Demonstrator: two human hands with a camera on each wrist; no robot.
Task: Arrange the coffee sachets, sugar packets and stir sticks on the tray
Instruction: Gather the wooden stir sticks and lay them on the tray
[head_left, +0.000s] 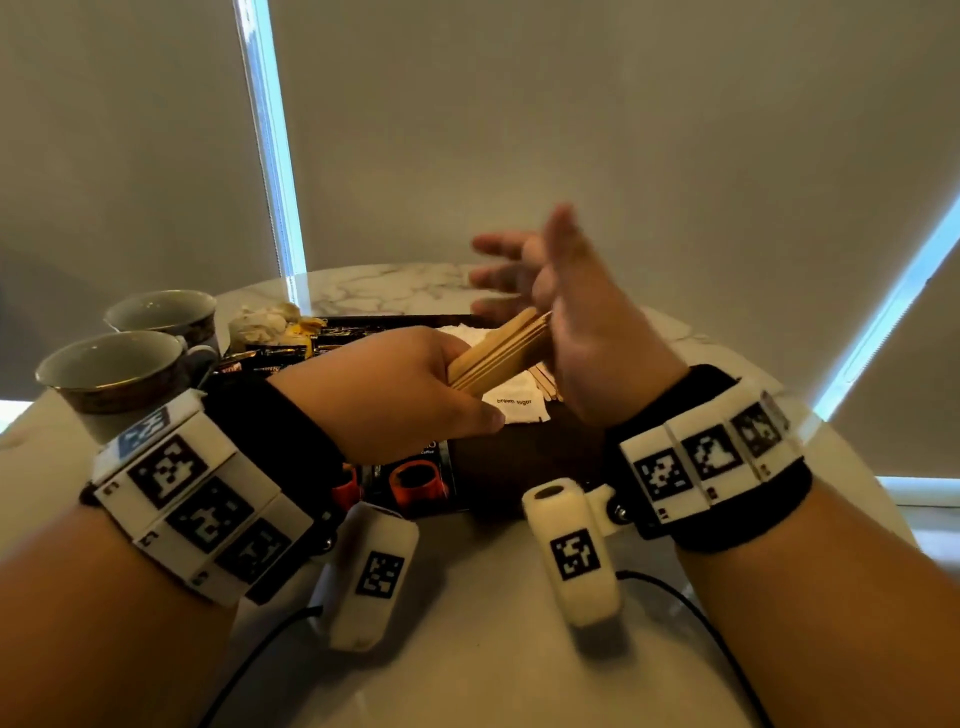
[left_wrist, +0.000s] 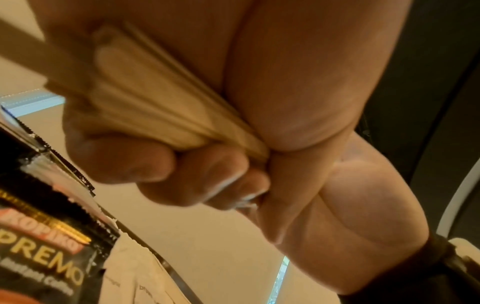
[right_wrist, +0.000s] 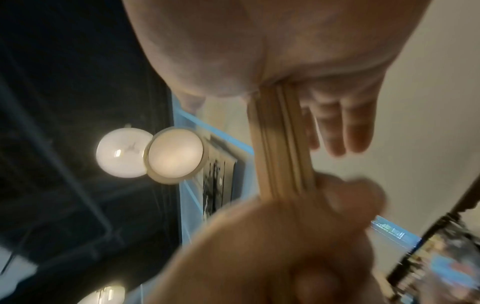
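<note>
tan stir sticks (head_left: 498, 349), marbled (white-grey) table (head_left: 395, 286)

Looks like a café or office pantry corner, can't tell which. Round marble-top desk (head_left: 395, 283) pushed up against grey roller blinds (head_left: 571, 130) with daylight leaking at the edges. Two gold-rimmed cups (head_left: 117, 371) on it, beside a dark tray (head_left: 524, 457) of instant coffee sachets (left_wrist: 39, 253) and a "brown sugar" packet (head_left: 515, 405). Right wrist view shows a dark open ceiling with round globe lamps (right_wrist: 150, 153).
</note>
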